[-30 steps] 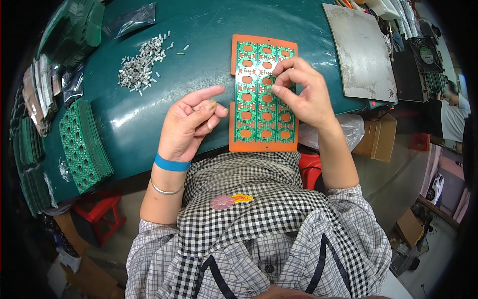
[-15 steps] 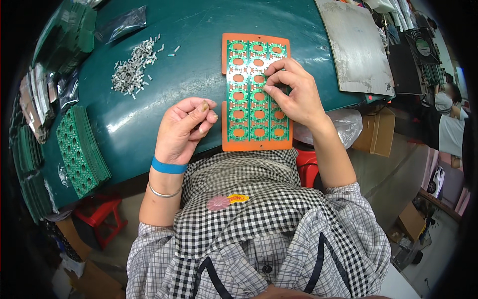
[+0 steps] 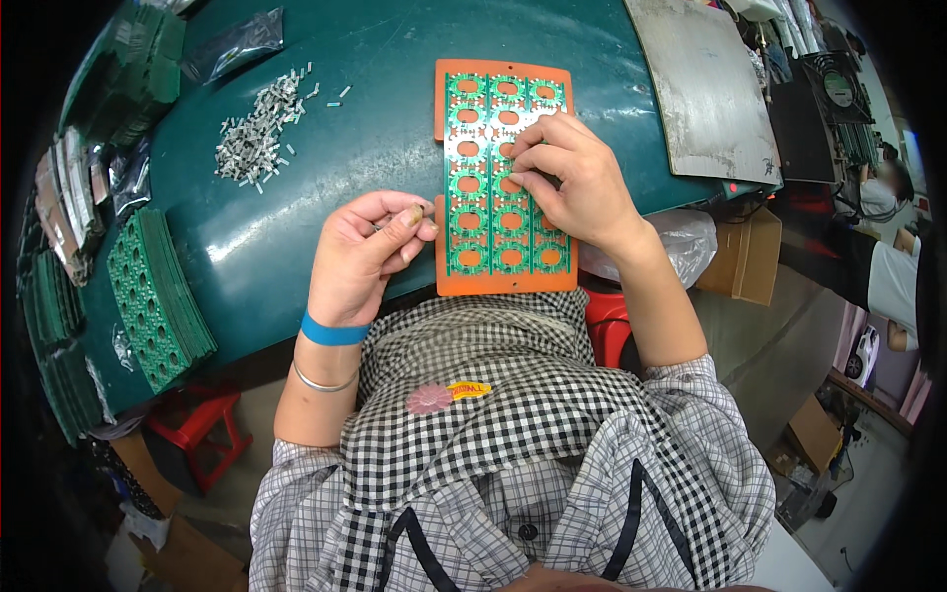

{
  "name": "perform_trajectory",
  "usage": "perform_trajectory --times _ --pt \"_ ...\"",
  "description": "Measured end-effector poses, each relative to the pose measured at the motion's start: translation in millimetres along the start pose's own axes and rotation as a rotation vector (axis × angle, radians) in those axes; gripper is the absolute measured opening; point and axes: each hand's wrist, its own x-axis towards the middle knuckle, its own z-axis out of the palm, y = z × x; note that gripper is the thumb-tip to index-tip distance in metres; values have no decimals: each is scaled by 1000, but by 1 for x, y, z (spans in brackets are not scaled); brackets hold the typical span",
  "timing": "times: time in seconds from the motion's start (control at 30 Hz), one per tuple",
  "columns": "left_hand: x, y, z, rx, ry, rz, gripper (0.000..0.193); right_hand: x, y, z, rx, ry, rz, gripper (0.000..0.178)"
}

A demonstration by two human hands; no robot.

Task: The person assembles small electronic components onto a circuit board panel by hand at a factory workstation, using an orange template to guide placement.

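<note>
A green circuit board panel [image 3: 490,202] with rows of oval cutouts lies on an orange backing plate [image 3: 503,286] at the table's near edge. Over the panel's right-hand columns is my right hand [image 3: 577,183], thumb and index finger pinched close to the board; whatever they hold is hidden. Left of the plate, my left hand [image 3: 370,247] is curled, with its thumb pressed to its fingers near the plate's edge. Something small may be in that pinch, too small to name. A pile of small, silvery-white oblong parts [image 3: 258,138] sits at the far left of the panel.
Stacked green circuit boards [image 3: 158,296] stand at the left, near a dark plastic bag [image 3: 232,47]. A grey metal plate [image 3: 705,94] lies at the right. Below the table's right side are a clear plastic bag [image 3: 681,247] and a cardboard box [image 3: 747,255]. A person [image 3: 893,237] is at far right.
My right hand has shifted slightly left and lower over the panel, its pinch now at the middle column. My left hand has moved slightly right, closer to the plate.
</note>
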Motion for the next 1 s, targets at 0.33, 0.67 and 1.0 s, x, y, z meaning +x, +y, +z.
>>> perform_trajectory --times 0.33,0.67,1.0 --pt "-5 -1 13 40 -73 -31 10 9 -43 2 296 82 -18 21" --pt "3 -5 -2 -327 -134 37 30 1 -30 -9 459 143 139 11" --pt "8 -2 -30 -596 107 66 42 -26 -27 -1 142 22 248 12"
